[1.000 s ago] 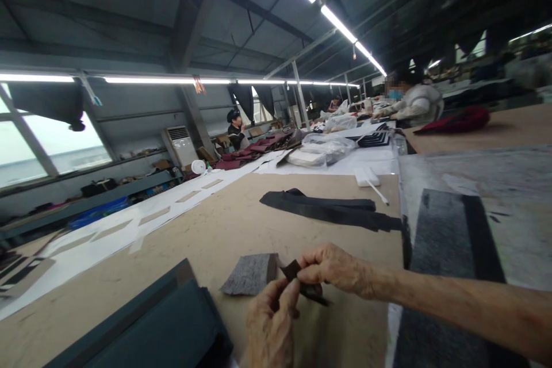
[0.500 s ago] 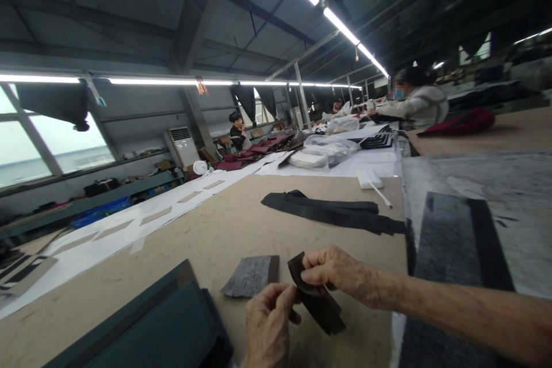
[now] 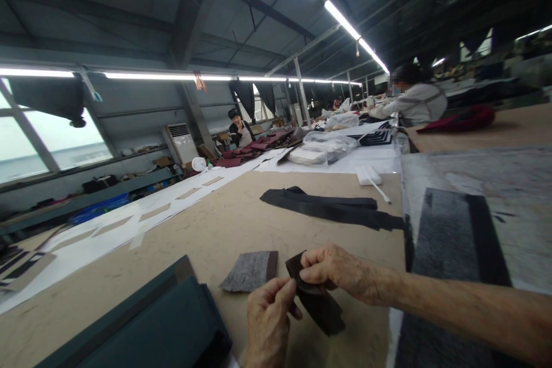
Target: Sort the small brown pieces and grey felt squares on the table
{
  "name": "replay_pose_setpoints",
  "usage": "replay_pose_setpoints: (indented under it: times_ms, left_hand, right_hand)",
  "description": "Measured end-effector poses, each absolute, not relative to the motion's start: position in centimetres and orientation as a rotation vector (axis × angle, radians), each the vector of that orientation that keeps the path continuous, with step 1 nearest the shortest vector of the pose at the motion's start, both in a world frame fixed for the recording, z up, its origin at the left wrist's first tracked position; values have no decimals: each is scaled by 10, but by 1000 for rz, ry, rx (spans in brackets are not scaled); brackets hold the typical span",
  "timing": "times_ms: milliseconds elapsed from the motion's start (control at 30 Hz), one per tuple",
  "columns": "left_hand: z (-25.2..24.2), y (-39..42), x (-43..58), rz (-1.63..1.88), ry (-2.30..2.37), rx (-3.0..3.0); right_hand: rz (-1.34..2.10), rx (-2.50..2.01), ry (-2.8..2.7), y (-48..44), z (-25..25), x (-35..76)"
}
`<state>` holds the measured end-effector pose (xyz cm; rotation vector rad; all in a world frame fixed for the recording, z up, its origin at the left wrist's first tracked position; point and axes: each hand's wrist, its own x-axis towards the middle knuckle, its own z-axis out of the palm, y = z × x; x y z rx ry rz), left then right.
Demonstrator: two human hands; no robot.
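A dark brown strip of fabric is held above the tan table covering, folded or doubled near its upper end. My right hand pinches it from the right, thumb on top. At its left edge, my left hand is closed, thumb and forefinger pinched on the strip. Just behind my left hand lies a grey felt-like piece with a brown band along its right side. To the left, a stack of dark teal panels rests on the table.
Long black fabric strips lie farther back on the tan sheet. Right of my arm is a dark grey panel with a black band. A plastic-wrapped bundle sits beyond. Two people are at nearby tables.
Both hands keep their pinch on the brown strip, with only a slight shift. The view has tilted a little. The person at the far left table has moved slightly.
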<state>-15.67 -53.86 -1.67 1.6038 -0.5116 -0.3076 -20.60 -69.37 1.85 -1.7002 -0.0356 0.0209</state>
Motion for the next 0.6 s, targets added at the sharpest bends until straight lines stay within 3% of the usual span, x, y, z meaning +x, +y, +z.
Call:
replay_pose_setpoints:
  times_ms: [600]
  left_hand:
    - [-12, -541, -162, -289, -328, 1685]
  right_hand:
    - [-46, -1734, 17, -693, 16, -203]
